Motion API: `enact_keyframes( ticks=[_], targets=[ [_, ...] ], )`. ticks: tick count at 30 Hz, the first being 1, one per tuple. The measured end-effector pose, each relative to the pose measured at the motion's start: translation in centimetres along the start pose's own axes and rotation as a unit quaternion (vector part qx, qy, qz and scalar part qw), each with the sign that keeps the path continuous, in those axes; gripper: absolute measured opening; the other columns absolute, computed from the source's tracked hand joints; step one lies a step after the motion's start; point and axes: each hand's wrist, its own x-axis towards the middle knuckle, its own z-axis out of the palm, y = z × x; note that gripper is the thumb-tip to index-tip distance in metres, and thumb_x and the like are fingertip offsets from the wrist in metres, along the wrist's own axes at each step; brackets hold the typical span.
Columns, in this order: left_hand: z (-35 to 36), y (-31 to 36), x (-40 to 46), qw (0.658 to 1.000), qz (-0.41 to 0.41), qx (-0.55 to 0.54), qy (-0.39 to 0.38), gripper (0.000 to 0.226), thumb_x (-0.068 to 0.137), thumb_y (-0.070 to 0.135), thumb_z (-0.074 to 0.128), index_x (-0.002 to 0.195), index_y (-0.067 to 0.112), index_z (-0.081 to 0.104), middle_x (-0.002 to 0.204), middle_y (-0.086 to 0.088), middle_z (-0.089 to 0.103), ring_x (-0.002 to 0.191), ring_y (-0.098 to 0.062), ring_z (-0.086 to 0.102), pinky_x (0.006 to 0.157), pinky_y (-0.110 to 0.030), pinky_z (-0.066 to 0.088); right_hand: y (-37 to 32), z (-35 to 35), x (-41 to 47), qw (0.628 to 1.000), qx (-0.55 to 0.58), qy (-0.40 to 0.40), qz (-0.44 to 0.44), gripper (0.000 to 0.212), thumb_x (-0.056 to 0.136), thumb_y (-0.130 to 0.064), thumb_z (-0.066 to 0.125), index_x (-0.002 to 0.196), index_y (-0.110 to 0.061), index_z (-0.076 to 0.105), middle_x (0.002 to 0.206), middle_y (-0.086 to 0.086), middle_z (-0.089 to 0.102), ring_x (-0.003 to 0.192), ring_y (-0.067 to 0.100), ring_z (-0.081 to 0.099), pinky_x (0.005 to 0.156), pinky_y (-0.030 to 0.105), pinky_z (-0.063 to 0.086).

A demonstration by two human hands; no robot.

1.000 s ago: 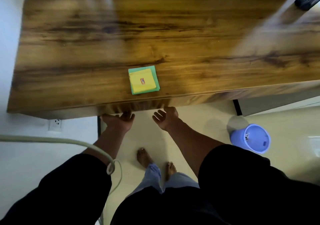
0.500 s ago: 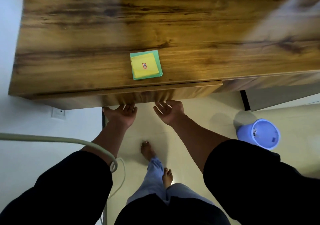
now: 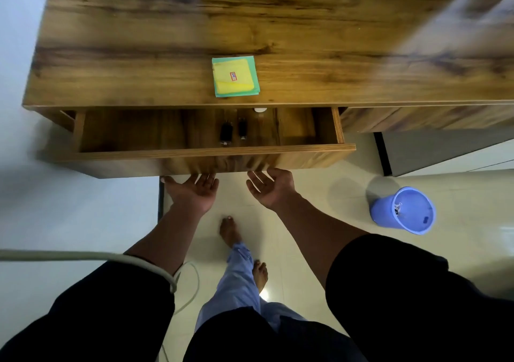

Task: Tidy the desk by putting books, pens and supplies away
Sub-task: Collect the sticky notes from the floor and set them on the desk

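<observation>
A green-and-yellow pad (image 3: 236, 76) lies flat on the table (image 3: 139, 55), just beyond the pulled-out drawer (image 3: 194, 154), above the fingers. The left hand (image 3: 192, 192) and right hand (image 3: 271, 186) turn palms up, fingers curled under the drawer's front edge. 2 dark items (image 3: 233, 132) lie inside. A blue bin (image 3: 403, 210) stands right of them on open floor.

yellow-green pad (image 3: 236, 76) flat on desk (image 3: 139, 55), drawer (image 3: 194, 154) open
</observation>
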Motion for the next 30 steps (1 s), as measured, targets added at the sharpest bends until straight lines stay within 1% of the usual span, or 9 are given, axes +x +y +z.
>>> enact_keyframes(
  ticks=[3,8,11,14,18,20,25,28,30],
  targets=[
    [-1.7,-0.8,-1.3,1.000,-0.001,0.005,0.003,0.094,0.093,0.081,0.026,0.152,0.010,0.041,0.151,-0.020,0.050,0.139,-0.037,0.049,0.122,-0.049,0.028,1.2,-1.6,-0.9,1.000,-0.001,0.008,-0.001,0.018,0.098,-0.010,0.044,0.107,-0.011,0.059,0.126,0.017,0.068,0.109,0.035,0.070,0.102,0.050,0.050],
    [-4.4,-2.3,-3.4,1.000,-0.002,0.002,0.010,0.091,0.093,0.080,0.027,0.150,0.011,0.044,0.149,-0.018,0.053,0.136,-0.037,0.051,0.121,-0.049,0.030,3.1,-4.2,-2.6,1.000,-0.005,0.006,0.002,0.018,0.097,-0.011,0.043,0.108,-0.011,0.058,0.126,0.018,0.068,0.109,0.034,0.070,0.097,0.048,0.051],
    [-5.5,-3.0,-4.9,1.000,-0.002,0.006,0.010,0.090,0.093,0.079,0.028,0.150,0.011,0.044,0.147,-0.018,0.053,0.136,-0.037,0.051,0.120,-0.049,0.030,4.1,-5.7,-3.4,1.000,-0.011,0.008,0.001,0.021,0.098,-0.012,0.043,0.113,-0.011,0.058,0.125,0.019,0.068,0.109,0.035,0.070,0.094,0.048,0.052],
    [-6.4,-3.7,-6.3,1.000,-0.002,0.010,0.013,0.087,0.094,0.078,0.028,0.149,0.011,0.045,0.147,-0.018,0.053,0.136,-0.037,0.051,0.119,-0.048,0.031,5.1,-7.0,-4.2,1.000,-0.012,0.007,0.002,0.021,0.097,-0.012,0.044,0.113,-0.010,0.058,0.125,0.020,0.069,0.109,0.036,0.069,0.097,0.049,0.051],
    [-8.0,-4.1,-7.3,1.000,-0.013,0.008,0.002,0.088,0.093,0.079,0.030,0.146,0.010,0.047,0.145,-0.019,0.055,0.133,-0.037,0.053,0.113,-0.048,0.035,6.0,-8.6,-5.1,1.000,-0.014,0.003,0.007,0.020,0.097,-0.012,0.046,0.111,-0.010,0.060,0.125,0.018,0.068,0.112,0.036,0.068,0.100,0.049,0.049],
    [-8.7,-4.2,-7.4,1.000,-0.017,0.010,-0.004,0.090,0.093,0.079,0.030,0.148,0.010,0.045,0.145,-0.019,0.054,0.133,-0.037,0.053,0.114,-0.048,0.034,6.3,-9.1,-5.2,1.000,-0.013,0.003,0.010,0.019,0.096,-0.012,0.047,0.109,-0.009,0.060,0.125,0.018,0.069,0.112,0.035,0.068,0.099,0.049,0.050],
    [-9.9,-4.5,-7.6,1.000,-0.020,0.017,-0.017,0.091,0.094,0.079,0.027,0.150,0.008,0.042,0.144,-0.019,0.055,0.133,-0.037,0.053,0.114,-0.048,0.033,6.9,-10.2,-5.1,1.000,-0.006,-0.001,0.014,0.022,0.096,-0.012,0.048,0.113,-0.009,0.061,0.124,0.015,0.071,0.110,0.035,0.070,0.091,0.046,0.053],
    [-10.1,-4.5,-7.9,0.999,-0.022,0.023,-0.016,0.089,0.095,0.077,0.027,0.151,0.009,0.040,0.147,-0.020,0.052,0.136,-0.038,0.050,0.114,-0.048,0.032,7.3,-10.5,-5.4,1.000,-0.001,-0.003,0.020,0.019,0.097,-0.012,0.047,0.107,-0.009,0.063,0.125,0.014,0.070,0.112,0.034,0.069,0.096,0.046,0.051],
    [-10.2,-4.6,-8.1,0.999,-0.023,0.027,-0.010,0.089,0.095,0.076,0.028,0.151,0.008,0.041,0.146,-0.020,0.052,0.134,-0.038,0.050,0.111,-0.049,0.034,7.3,-10.7,-5.6,1.000,0.000,-0.004,0.024,0.015,0.096,-0.011,0.047,0.103,-0.010,0.061,0.125,0.015,0.071,0.112,0.033,0.069,0.101,0.047,0.049]
  ],
)
